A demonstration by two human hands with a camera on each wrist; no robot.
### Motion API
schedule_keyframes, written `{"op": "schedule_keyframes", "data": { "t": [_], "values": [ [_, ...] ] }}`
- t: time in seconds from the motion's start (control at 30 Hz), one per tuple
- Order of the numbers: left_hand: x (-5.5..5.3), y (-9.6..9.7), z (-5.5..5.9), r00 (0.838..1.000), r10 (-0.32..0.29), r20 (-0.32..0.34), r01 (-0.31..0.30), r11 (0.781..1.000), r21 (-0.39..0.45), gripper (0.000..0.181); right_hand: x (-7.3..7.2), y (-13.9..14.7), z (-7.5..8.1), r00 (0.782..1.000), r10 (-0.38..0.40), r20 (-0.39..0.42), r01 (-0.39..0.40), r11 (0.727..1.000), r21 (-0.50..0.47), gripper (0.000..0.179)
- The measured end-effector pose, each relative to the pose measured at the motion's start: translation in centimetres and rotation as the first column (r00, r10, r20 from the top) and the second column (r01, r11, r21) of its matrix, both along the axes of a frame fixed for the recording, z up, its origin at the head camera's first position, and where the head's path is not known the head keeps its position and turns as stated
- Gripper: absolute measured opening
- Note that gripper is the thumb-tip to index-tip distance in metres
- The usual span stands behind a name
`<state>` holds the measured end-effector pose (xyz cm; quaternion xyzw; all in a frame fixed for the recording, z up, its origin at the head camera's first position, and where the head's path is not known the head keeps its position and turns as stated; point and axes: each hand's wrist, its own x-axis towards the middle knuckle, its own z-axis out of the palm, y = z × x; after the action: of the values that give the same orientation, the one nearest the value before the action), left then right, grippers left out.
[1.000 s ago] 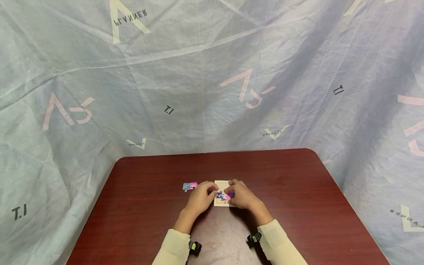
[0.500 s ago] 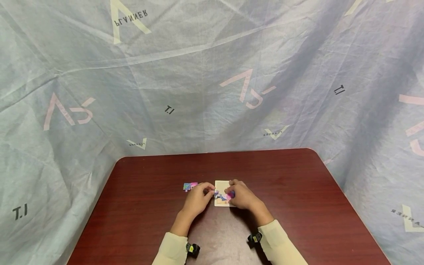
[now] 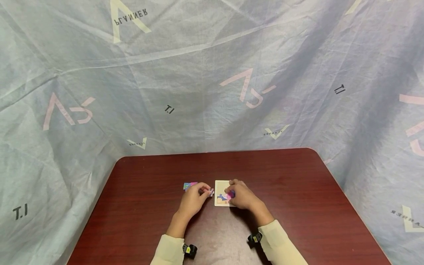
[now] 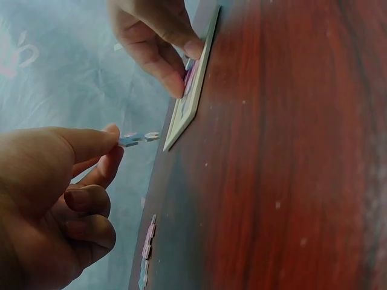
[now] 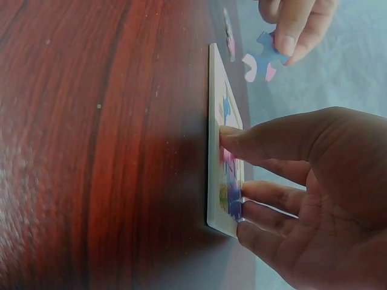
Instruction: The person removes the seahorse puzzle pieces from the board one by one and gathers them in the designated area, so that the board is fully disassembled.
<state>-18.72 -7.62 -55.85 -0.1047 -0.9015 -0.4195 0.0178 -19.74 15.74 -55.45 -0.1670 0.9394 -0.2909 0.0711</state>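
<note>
Between thumb and index finger, my left hand [image 3: 192, 200] pinches a jigsaw piece [image 5: 263, 60], blue with pale and pink parts. It is held in the air just left of the cream puzzle board [image 3: 222, 183]. My right hand [image 3: 244, 195] holds the board from its right side. In the right wrist view its thumb [image 5: 236, 139] lies over the near part and other fingers touch the far edge. Blue, pink and purple pieces [image 3: 222, 198] lie inside the board's lower part, partly covered by the right hand. The upper left part shows bare cream backing.
Loose blue and pink jigsaw pieces [image 3: 187, 186] lie left of the board, partly hidden behind the left hand. Everything is on a dark red wooden table [image 3: 281, 176]. A grey printed cloth [image 3: 185, 84] hangs behind and at the sides.
From over the board, my left hand has moved left, and the jigsaw piece is now off the board in its fingers. The right hand stays in place on the board.
</note>
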Motion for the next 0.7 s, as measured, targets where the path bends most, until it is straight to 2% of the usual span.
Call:
{"op": "schedule_keyframes", "data": {
  "t": [0.3, 0.7],
  "values": [
    [0.2, -1.0, 0.2, 1.0, 0.028, -0.008, -0.028, 1.0, 0.005, 0.004, 0.1, 0.0, 0.0, 1.0, 0.001, 0.005, -0.001, 1.0, -0.011, 0.03],
    [0.6, -2.6, 0.2, 0.998, 0.063, -0.024, -0.063, 0.998, 0.004, 0.012, 0.1, 0.1, 0.1, 1.0, -0.003, -0.004, 0.003, 1.0, -0.018, 0.031]
  ]
}}
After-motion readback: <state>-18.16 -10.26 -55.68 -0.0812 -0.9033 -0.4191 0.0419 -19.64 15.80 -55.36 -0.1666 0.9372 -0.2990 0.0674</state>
